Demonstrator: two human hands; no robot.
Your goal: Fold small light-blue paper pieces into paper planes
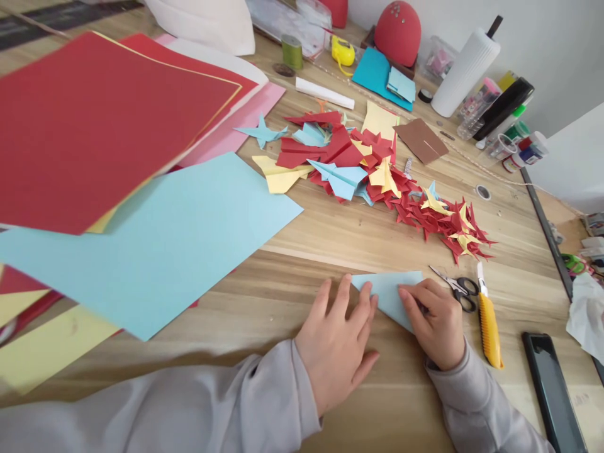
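A small light blue paper [387,290], folded to a triangular shape, lies on the wooden table. My left hand [337,343] rests palm down with its fingers spread, the fingertips touching the paper's left corner. At the paper's right side, my right hand [436,321] pinches or presses the edge between thumb and curled fingers. Beyond the paper is a long pile of folded red paper pieces [415,211], with yellow and blue ones among them. A blue paper plane [338,179] lies on the pile.
Scissors [460,289] and a yellow utility knife [489,324] lie right of my right hand, near a black phone [552,390]. Large blue sheet [174,239] and red sheets [108,119] cover the left. A white bottle [465,72] and jars stand at the back right.
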